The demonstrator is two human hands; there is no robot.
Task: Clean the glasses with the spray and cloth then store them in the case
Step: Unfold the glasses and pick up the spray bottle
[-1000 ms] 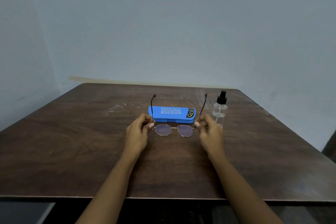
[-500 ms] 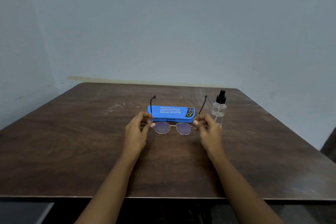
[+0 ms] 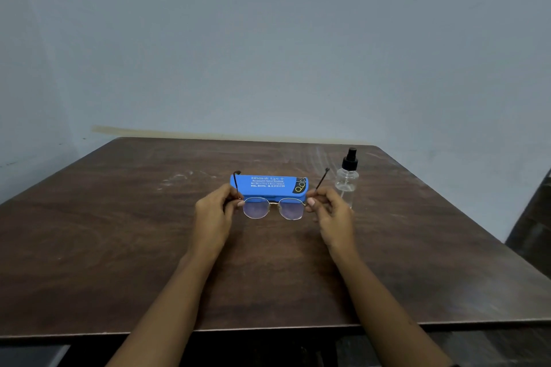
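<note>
Thin metal-framed glasses (image 3: 272, 208) with round lenses hang just above the table, temples unfolded and pointing away from me. My left hand (image 3: 213, 214) pinches the left hinge and my right hand (image 3: 329, 214) pinches the right one. Directly behind the lenses lies a closed blue case (image 3: 268, 185) with pale printed text. A small clear spray bottle (image 3: 346, 179) with a black pump top stands upright to the case's right, just beyond my right hand. No cloth is in view.
The dark brown wooden table (image 3: 119, 247) ends in a near edge below my forearms and meets a pale wall at the back. A dark object (image 3: 533, 232) stands off the table's right side.
The glasses, held in both hands, have shifted slightly away from me, closer to the case, and their temples now lean lower. Case and bottle have not moved.
</note>
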